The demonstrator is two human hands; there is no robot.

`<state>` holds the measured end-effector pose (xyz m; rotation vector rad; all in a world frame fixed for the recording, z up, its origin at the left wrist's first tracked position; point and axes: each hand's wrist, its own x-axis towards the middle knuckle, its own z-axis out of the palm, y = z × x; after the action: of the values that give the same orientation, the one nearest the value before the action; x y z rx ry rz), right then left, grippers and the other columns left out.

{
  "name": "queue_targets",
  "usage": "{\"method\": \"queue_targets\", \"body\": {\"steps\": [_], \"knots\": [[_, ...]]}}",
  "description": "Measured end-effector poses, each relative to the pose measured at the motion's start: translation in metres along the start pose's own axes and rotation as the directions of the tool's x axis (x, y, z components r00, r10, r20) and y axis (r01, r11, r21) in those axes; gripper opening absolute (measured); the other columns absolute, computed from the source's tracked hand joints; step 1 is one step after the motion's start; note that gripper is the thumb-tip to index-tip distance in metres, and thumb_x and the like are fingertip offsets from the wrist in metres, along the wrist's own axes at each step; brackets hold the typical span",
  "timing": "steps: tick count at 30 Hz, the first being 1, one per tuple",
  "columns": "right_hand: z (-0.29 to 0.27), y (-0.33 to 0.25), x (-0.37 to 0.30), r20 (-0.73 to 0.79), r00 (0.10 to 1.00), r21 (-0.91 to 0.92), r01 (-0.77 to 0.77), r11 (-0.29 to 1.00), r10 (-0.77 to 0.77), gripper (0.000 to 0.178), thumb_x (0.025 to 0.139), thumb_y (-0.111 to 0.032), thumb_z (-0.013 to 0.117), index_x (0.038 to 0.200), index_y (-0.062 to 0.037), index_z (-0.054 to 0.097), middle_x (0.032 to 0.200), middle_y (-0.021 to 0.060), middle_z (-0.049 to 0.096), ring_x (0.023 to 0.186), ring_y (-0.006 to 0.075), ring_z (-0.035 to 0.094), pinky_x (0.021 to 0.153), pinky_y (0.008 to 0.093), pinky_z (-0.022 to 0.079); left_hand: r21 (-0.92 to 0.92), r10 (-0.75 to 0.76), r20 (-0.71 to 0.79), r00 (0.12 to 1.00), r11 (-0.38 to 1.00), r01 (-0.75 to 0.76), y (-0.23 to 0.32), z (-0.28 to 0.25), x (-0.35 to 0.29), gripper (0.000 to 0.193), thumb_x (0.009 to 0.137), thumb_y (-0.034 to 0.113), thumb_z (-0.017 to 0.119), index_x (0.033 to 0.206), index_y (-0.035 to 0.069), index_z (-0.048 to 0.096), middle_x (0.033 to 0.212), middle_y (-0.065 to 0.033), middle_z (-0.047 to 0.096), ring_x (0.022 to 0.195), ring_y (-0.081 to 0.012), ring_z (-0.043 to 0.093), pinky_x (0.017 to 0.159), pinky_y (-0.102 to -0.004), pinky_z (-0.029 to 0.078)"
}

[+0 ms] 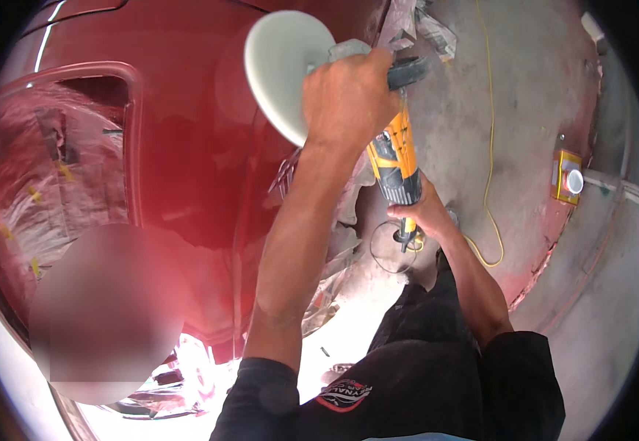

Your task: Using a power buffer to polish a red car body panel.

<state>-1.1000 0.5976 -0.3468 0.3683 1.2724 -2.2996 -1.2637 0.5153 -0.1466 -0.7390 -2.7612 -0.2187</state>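
Observation:
A yellow and black power polisher [395, 163] is held between both my hands, beside a glossy red car body [195, 147]. My left hand [350, 95] is wrapped round its front end by the black side handle [408, 72]. Lower down, my right hand [426, 208] grips the rear of the tool near its cord end. The round white polishing pad [279, 70] is tilted towards the red panel. Whether it touches the paint I cannot tell.
Masking film [77, 187] covers a window opening on the left. Crumpled paper [437, 33] lies on the concrete floor. A yellow cord [491, 147] runs across the floor. At right stands a yellow-and-red can [560, 176] beside a white round lid or cup [573, 181].

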Motion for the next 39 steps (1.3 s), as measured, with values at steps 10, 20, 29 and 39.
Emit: {"method": "queue_targets", "body": {"steps": [10,20,29,39], "knots": [[0.022,0.109,-0.091,0.178,0.979,-0.053,-0.087,0.995,0.095,0.091,0.061,-0.006,0.094,0.138,-0.0044,0.045,0.128,0.0071,0.060,0.121,0.0194,0.057,0.106,0.0369,0.044,0.026,-0.103,0.219,0.970,0.995,0.099,0.014,-0.021,-0.140,0.018,0.071,0.011,0.074,0.077,0.011,0.057,0.067,-0.0102,0.062,0.059,-0.0338,0.061,0.057,-0.0449,0.048],[0.032,0.183,-0.131,0.284,0.921,0.014,-0.280,0.960,0.265,0.094,0.062,-0.001,0.092,0.142,-0.0061,0.043,0.128,0.0041,0.059,0.120,0.0167,0.057,0.107,0.0359,0.044,0.044,-0.153,0.447,0.881,0.988,0.149,0.016,-0.007,-0.197,0.016,0.071,0.006,0.071,0.077,0.010,0.057,0.065,-0.0085,0.060,0.055,-0.0312,0.058,0.056,-0.0417,0.046],[-0.002,0.138,-0.041,0.044,0.989,-0.085,-0.138,0.987,0.142,0.087,0.064,-0.005,0.094,0.136,-0.0049,0.046,0.125,0.0074,0.063,0.120,0.0174,0.058,0.105,0.0356,0.045,-0.033,-0.015,0.328,0.945,0.999,0.027,-0.006,0.076,-0.116,0.016,0.069,0.010,0.072,0.078,0.010,0.058,0.069,-0.0096,0.062,0.059,-0.0344,0.061,0.056,-0.0452,0.049],[-0.001,0.192,-0.079,0.198,0.939,0.236,-0.323,0.916,0.280,0.094,0.061,-0.004,0.095,0.141,-0.0031,0.044,0.126,0.0068,0.062,0.121,0.0177,0.056,0.108,0.0352,0.041,0.098,-0.168,0.552,0.817,0.986,0.137,0.005,0.096,-0.158,0.013,0.077,0.014,0.071,0.084,0.009,0.061,0.074,-0.0126,0.068,0.068,-0.0352,0.068,0.060,-0.0473,0.053]]}}
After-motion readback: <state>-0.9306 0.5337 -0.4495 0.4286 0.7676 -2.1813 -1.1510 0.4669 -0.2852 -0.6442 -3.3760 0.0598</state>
